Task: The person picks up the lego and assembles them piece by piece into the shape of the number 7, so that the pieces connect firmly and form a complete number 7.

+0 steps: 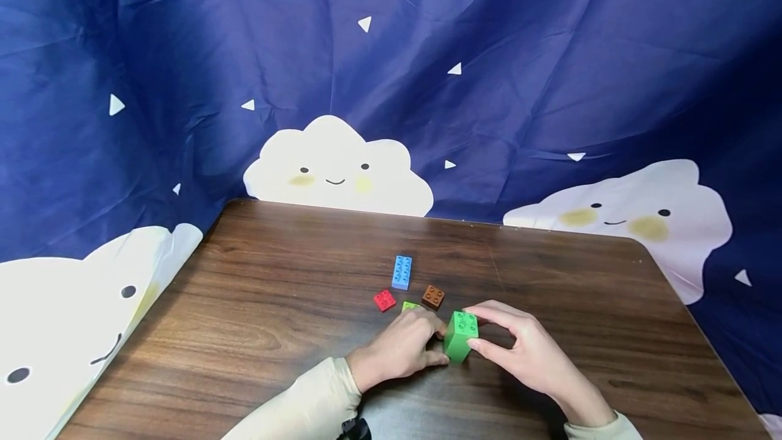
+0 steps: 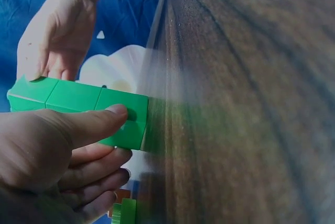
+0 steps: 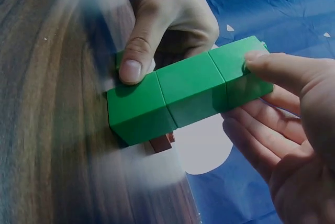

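Note:
A tower of three stacked green toy bricks [image 1: 459,346] stands upright on the table in the head view, its studs facing up. My left hand [image 1: 404,345] grips its lowest brick, the thumb lying along the side in the left wrist view. The top brick is pinched between the thumb and fingers of my right hand [image 1: 522,352]. In the right wrist view the seams between the bricks [image 3: 191,93] show as thin lines. Just past my left hand lies a lime-green brick [image 1: 410,305], partly hidden by that hand.
Beyond the hands, a brown brick [image 1: 433,297], a flat red brick [image 1: 384,300] and a longer blue brick [image 1: 401,272] lie on the wooden table [image 1: 293,277]. A dark blue curtain [image 1: 427,87] with clouds hangs behind the table's far edge.

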Demonstrator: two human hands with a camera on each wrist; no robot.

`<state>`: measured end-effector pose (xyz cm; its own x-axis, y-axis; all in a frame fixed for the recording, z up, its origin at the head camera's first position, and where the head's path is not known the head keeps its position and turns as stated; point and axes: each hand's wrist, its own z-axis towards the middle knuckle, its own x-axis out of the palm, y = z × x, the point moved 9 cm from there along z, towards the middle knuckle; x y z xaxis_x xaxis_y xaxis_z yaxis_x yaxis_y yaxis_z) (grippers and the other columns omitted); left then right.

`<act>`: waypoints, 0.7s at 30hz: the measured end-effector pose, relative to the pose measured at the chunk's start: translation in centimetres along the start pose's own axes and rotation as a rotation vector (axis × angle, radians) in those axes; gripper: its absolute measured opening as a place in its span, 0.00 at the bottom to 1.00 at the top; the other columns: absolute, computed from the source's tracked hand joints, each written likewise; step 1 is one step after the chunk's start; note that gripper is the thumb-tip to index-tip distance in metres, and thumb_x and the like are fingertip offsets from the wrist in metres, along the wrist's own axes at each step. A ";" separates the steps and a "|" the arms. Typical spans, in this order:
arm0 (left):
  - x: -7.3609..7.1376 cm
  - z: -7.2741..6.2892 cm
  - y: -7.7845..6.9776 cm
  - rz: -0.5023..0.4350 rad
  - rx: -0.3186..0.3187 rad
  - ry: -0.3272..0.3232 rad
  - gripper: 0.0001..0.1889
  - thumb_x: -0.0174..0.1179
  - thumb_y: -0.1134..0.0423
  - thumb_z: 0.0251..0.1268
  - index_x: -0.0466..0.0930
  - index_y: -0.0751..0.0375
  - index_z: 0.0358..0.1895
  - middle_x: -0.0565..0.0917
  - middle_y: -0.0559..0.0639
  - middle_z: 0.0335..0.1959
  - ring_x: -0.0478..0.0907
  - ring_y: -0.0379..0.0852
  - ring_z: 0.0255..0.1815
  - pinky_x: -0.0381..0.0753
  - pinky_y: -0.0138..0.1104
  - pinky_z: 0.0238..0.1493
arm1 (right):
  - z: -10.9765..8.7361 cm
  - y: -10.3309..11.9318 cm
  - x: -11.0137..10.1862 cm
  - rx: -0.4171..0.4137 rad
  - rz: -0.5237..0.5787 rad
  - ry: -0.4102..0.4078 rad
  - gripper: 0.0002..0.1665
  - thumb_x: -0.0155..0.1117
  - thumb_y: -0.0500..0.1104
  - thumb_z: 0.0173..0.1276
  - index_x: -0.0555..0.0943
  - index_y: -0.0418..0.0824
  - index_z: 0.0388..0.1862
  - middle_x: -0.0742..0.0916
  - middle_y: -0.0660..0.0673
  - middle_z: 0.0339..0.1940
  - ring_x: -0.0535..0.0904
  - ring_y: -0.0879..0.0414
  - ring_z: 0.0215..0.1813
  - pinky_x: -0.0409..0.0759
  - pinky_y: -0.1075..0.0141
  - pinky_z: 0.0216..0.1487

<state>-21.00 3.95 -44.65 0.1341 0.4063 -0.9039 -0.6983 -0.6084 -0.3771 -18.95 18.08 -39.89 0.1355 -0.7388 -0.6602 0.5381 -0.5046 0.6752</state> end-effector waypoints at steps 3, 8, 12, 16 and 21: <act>0.0 0.0 -0.1 0.005 -0.001 0.001 0.15 0.81 0.52 0.61 0.92 0.54 0.47 0.92 0.40 0.43 0.84 0.35 0.50 0.82 0.33 0.63 | -0.1 -0.1 0.1 0.018 0.021 0.007 0.22 0.76 0.39 0.73 0.86 0.52 0.64 0.90 0.55 0.58 0.86 0.66 0.56 0.88 0.64 0.55; 0.0 -0.1 -0.1 0.017 0.002 -0.008 0.15 0.81 0.52 0.61 0.91 0.53 0.46 0.91 0.40 0.43 0.83 0.35 0.47 0.83 0.34 0.63 | -0.1 -0.1 0.1 0.026 0.012 0.004 0.22 0.75 0.40 0.74 0.86 0.53 0.65 0.90 0.55 0.59 0.85 0.66 0.56 0.88 0.63 0.56; 0.1 -0.1 -0.1 0.022 0.006 -0.014 0.15 0.81 0.52 0.61 0.91 0.53 0.46 0.91 0.40 0.42 0.83 0.36 0.46 0.83 0.34 0.62 | -0.1 -0.1 0.0 0.015 0.007 -0.009 0.21 0.73 0.39 0.75 0.86 0.53 0.64 0.90 0.56 0.58 0.86 0.66 0.58 0.88 0.61 0.57; 0.0 0.0 -0.2 0.031 0.013 -0.016 0.14 0.81 0.53 0.61 0.92 0.54 0.46 0.92 0.41 0.42 0.83 0.36 0.47 0.83 0.34 0.62 | -0.1 0.0 0.0 0.010 0.019 -0.020 0.20 0.72 0.39 0.76 0.86 0.53 0.63 0.90 0.56 0.57 0.86 0.66 0.58 0.89 0.61 0.56; 0.0 -0.1 -0.4 0.059 0.020 0.011 0.14 0.80 0.53 0.63 0.92 0.53 0.47 0.92 0.40 0.43 0.84 0.36 0.48 0.82 0.33 0.62 | -0.1 0.2 0.0 0.012 0.025 -0.025 0.20 0.73 0.39 0.75 0.86 0.53 0.62 0.90 0.55 0.57 0.86 0.65 0.57 0.89 0.61 0.56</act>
<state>-20.65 4.15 -44.48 0.0994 0.3624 -0.9267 -0.7195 -0.6172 -0.3185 -18.82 18.06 -39.78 0.1280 -0.7618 -0.6350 0.5252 -0.4911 0.6950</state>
